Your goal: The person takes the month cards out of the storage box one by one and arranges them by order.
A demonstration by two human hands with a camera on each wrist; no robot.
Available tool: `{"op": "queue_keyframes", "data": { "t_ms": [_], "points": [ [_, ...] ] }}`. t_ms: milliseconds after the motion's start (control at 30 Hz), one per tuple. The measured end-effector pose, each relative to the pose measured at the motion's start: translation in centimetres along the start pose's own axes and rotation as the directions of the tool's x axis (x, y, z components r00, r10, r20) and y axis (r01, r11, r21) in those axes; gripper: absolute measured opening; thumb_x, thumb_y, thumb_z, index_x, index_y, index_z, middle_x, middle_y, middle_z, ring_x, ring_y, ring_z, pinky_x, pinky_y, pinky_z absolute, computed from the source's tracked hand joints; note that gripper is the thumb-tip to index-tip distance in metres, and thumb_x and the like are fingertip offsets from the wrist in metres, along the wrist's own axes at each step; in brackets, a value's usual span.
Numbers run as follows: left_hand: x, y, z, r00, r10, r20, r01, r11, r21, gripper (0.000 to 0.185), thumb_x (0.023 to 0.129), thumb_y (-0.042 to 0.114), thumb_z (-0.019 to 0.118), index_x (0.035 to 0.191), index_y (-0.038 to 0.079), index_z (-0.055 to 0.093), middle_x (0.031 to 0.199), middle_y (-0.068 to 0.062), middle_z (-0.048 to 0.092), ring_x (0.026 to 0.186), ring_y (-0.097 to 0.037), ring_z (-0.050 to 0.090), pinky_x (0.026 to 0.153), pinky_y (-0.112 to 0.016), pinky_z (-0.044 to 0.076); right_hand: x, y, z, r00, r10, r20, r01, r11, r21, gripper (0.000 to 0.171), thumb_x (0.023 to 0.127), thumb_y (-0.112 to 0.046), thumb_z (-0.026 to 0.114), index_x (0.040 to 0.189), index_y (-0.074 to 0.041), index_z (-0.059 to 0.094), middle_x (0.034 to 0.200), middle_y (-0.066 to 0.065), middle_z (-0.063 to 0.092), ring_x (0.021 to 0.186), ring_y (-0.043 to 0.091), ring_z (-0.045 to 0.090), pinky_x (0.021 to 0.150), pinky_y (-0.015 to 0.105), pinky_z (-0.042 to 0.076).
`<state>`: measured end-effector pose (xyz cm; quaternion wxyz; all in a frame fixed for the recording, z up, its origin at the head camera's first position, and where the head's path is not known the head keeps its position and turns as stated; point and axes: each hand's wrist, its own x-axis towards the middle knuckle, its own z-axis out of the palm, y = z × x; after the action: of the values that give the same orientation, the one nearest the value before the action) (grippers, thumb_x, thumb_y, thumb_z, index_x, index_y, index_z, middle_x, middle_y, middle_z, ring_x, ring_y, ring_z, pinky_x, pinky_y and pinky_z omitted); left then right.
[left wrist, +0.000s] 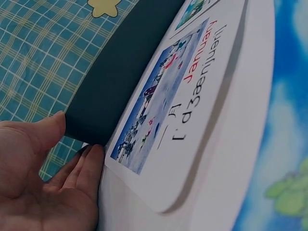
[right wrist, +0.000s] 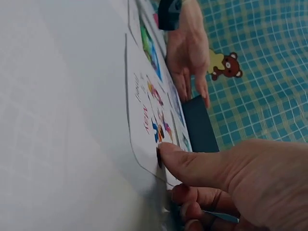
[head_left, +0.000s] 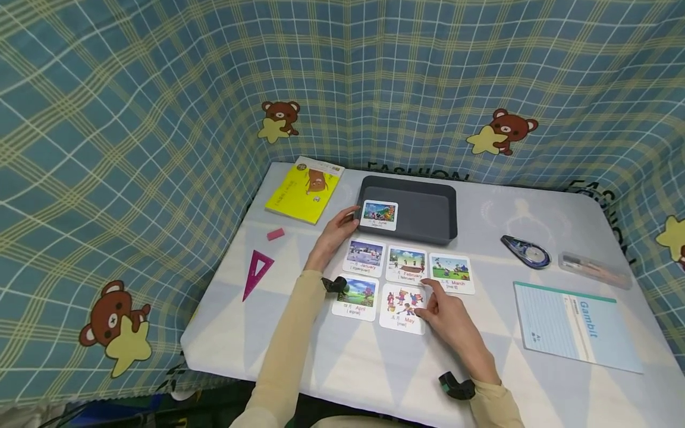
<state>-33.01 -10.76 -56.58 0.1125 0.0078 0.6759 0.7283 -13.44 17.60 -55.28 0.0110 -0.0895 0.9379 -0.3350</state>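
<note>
My left hand (head_left: 336,236) is at the near left corner of a dark grey tray (head_left: 428,239). In the left wrist view, its thumb and fingers lie on two sides of that corner. Inside the tray lies a June picture card (head_left: 380,214). My right hand (head_left: 448,314) pinches the right edge of the May card (head_left: 401,309), thumb on top and the other fingers curled by the edge. Beside and above May are the April card (head_left: 355,298), the January card (head_left: 365,257), the February card (head_left: 405,264) and the March card (head_left: 451,273), all face up.
A yellow book (head_left: 302,193) lies left of the tray, with a pink eraser (head_left: 275,234) and a magenta set square (head_left: 258,274) nearer. To the right are a correction tape (head_left: 527,252), a clear pen case (head_left: 594,269) and a blue notebook (head_left: 578,326). Checked curtains surround the table.
</note>
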Motion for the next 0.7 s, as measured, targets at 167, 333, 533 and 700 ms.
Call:
{"op": "queue_keyframes", "data": {
  "t_ms": [167, 333, 533, 700],
  "points": [
    [0.1, 0.0, 0.0, 1.0, -0.014, -0.005, 0.014, 1.0, -0.003, 0.046, 0.102, 0.015, 0.064, 0.146, 0.022, 0.056, 0.15, -0.01, 0.048, 0.134, -0.021, 0.051, 0.111, -0.033, 0.044, 1.5, -0.1, -1.2, 1.0, -0.023, -0.021, 0.024, 0.999, 0.048, 0.059, 0.088, -0.017, 0.082, 0.138, -0.004, 0.053, 0.075, -0.006, 0.057, 0.061, 0.009, 0.051, 0.055, 0.025, 0.042],
    [0.1, 0.3, -0.3, 1.0, -0.018, -0.015, 0.018, 1.0, -0.011, 0.045, 0.102, 0.012, 0.063, 0.146, 0.021, 0.057, 0.15, -0.012, 0.049, 0.134, -0.022, 0.051, 0.112, -0.034, 0.043, 5.6, -0.6, -3.0, 0.996, -0.008, -0.087, 0.02, 0.99, 0.142, 0.053, 0.094, -0.021, 0.076, 0.139, -0.007, 0.053, 0.084, 0.001, 0.066, 0.075, 0.016, 0.063, 0.062, 0.03, 0.05],
    [-0.1, 0.3, -0.2, 0.999, -0.04, 0.002, 0.04, 0.999, -0.019, 0.045, 0.102, 0.012, 0.063, 0.146, 0.021, 0.056, 0.151, -0.012, 0.048, 0.135, -0.023, 0.05, 0.113, -0.034, 0.043, 12.1, -0.6, -4.9, 0.996, 0.023, -0.087, 0.0, 0.969, 0.248, 0.055, 0.097, -0.036, 0.071, 0.142, -0.011, 0.052, 0.103, 0.008, 0.068, 0.096, 0.026, 0.065, 0.081, 0.045, 0.053],
    [-0.3, 0.2, 0.1, 1.0, -0.026, 0.003, 0.026, 0.999, -0.032, 0.045, 0.102, 0.012, 0.063, 0.146, 0.018, 0.056, 0.149, -0.013, 0.049, 0.133, -0.024, 0.051, 0.113, -0.035, 0.042, 17.6, -0.3, -4.6, 0.996, 0.072, 0.047, -0.081, 0.962, 0.26, 0.066, 0.096, -0.04, 0.071, 0.149, -0.01, 0.045, 0.121, 0.014, 0.061, 0.11, 0.032, 0.059, 0.091, 0.053, 0.051]
  ]
}}
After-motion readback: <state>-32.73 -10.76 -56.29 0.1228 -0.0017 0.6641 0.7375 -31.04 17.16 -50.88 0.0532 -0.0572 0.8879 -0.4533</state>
